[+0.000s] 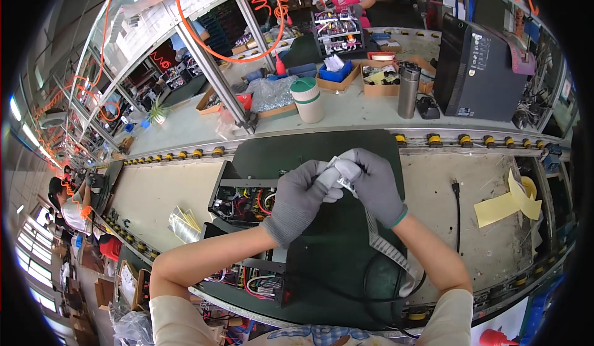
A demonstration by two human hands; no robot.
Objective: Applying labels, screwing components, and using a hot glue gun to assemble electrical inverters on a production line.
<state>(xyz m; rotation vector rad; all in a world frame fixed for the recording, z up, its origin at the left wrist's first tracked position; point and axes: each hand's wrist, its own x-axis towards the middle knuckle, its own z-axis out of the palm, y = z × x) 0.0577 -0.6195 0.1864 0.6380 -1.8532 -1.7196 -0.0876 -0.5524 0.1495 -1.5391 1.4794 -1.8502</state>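
Observation:
Both my hands wear grey knit gloves and meet over the dark green board point(346, 265). My left hand point(298, 197) and my right hand point(378, 188) are closed with fingertips together on a small white-and-silver piece point(344, 181), largely covered by the fingers. A grey ribbed strip point(388, 247) hangs below my right hand and runs down toward the board's near edge; whether it joins the small piece I cannot tell. Left of my hands, an open electronic unit point(244, 202) with coloured wires rests on the board, and a second wired unit point(253, 278) lies under my left forearm.
A black cable point(346, 295) loops over the board. Another black cord point(456, 216) and yellow paper point(495, 210) lie to the right. Roller rails point(433, 140) border the line. Beyond stand a white cup with green lid point(306, 100), a steel flask point(408, 90) and a dark computer tower point(479, 71).

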